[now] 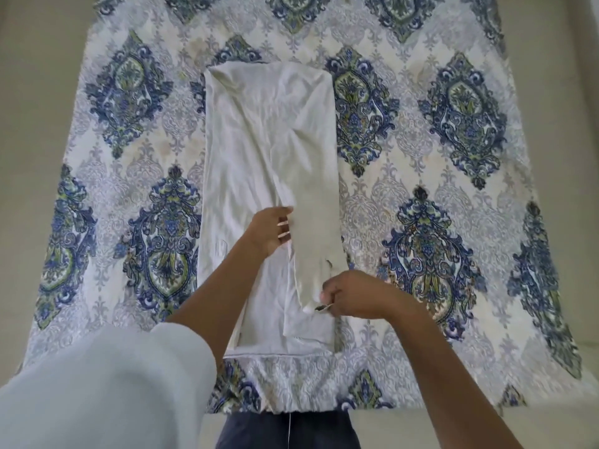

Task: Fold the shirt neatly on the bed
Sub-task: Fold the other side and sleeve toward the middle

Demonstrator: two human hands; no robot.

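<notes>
Flat bedspread (453, 189) lies open either side of the shirt (259, 140); left hand (269, 231) and right hand (353, 293), 2 obstacles, sit over its near half

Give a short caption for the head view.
Left hand and right hand hold the sleeve on the folded shirt.

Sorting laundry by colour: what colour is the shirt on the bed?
The shirt is plain white, clearest in the head view.

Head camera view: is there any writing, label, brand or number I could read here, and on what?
None can be read.
The white shirt shows no print, logo or legible tag.
The bedspread bears only a blue and green pattern, no letters or numbers.
</notes>
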